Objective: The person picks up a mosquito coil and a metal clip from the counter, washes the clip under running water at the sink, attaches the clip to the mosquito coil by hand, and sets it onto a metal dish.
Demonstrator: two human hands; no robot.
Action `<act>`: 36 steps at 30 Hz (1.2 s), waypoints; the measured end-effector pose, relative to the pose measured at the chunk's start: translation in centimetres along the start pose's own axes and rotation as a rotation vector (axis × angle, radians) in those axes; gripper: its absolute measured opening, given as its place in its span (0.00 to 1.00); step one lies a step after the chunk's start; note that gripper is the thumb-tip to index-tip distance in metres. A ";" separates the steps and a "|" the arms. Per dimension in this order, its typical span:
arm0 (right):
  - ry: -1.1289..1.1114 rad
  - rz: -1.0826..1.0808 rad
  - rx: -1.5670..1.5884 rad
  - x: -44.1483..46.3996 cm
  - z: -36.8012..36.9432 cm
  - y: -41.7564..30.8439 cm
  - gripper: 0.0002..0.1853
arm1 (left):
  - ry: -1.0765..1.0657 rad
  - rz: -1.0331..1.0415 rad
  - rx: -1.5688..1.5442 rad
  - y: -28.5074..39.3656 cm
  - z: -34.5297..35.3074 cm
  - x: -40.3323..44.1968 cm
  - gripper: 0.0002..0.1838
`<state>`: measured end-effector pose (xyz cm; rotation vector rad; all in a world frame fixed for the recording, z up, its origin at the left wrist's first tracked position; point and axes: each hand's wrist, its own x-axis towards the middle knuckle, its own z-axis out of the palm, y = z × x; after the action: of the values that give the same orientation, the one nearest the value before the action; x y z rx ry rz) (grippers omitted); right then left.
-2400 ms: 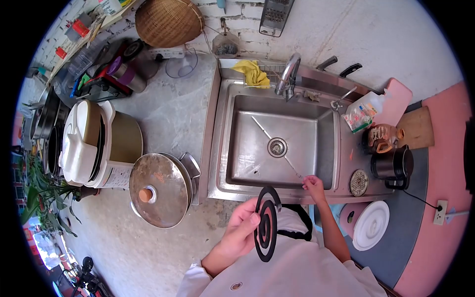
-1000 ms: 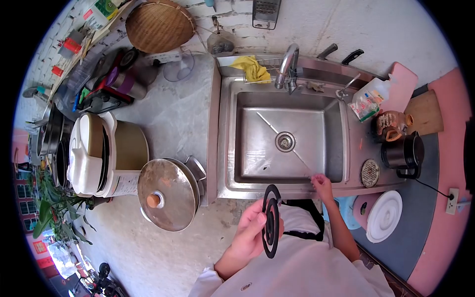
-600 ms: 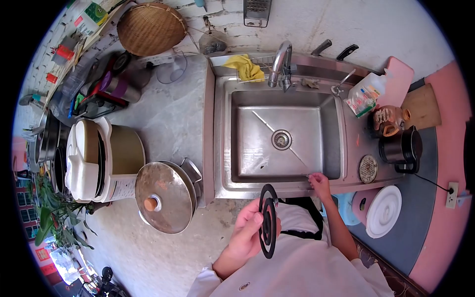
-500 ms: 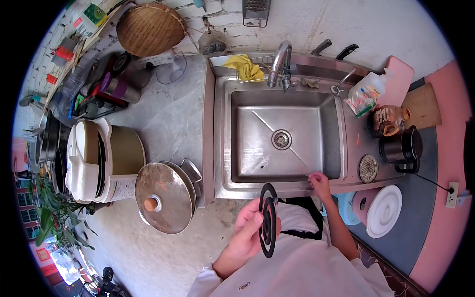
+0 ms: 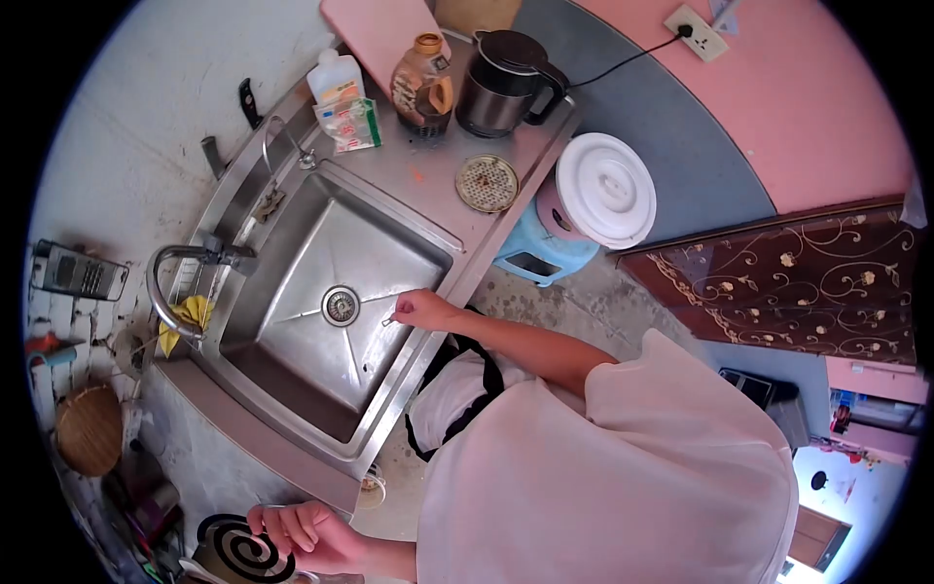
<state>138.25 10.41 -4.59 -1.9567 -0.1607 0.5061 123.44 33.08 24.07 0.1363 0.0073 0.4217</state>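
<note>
My left hand (image 5: 309, 537) is at the lower left, its fingertips closed at the edge of a black spiral mosquito coil (image 5: 245, 551). The coil faces up over the pot lid near the counter; whether it touches the lid I cannot tell. My right hand (image 5: 423, 310) is over the near rim of the steel sink (image 5: 321, 389). Its fingers pinch a small metal piece (image 5: 389, 319), too small to make out fully. A drain (image 5: 341, 306) lies at the sink's bottom.
A curved faucet (image 5: 161, 282) rises behind the sink, beside a yellow cloth (image 5: 185, 326). To the right stand an electric kettle (image 5: 501, 86), a brown jug (image 5: 423, 88), a round perforated metal disc (image 5: 487, 184) and a white-lidded bucket (image 5: 608, 190). A patterned curtain (image 5: 778, 282) hangs farther right.
The view has turned to the right. My left hand has carried the mosquito coil from in front of my body out to the left. My right hand remains by the sink's near rim.
</note>
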 end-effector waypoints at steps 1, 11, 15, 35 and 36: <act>0.015 0.004 0.019 -0.3 -0.7 0.3 0.13 | 0.003 -0.019 0.028 -0.3 -0.1 0.4 0.03; -0.138 0.088 0.108 0.8 -1.8 4.3 0.10 | 0.170 -0.165 0.334 -8.5 2.5 0.4 0.10; -0.168 0.181 0.143 0.1 -3.1 4.5 0.10 | 0.175 -0.229 0.451 -9.9 3.5 0.0 0.14; -0.224 0.188 0.141 1.4 -4.5 5.3 0.10 | 0.129 -0.287 0.464 -11.3 4.1 -0.5 0.16; -0.230 0.182 0.129 1.4 -4.5 5.2 0.10 | 0.129 -0.284 0.464 -11.3 4.1 -0.5 0.16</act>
<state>140.83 4.84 -8.02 -1.7923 -0.0925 0.8415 127.74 22.15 26.66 0.5586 0.2498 0.1379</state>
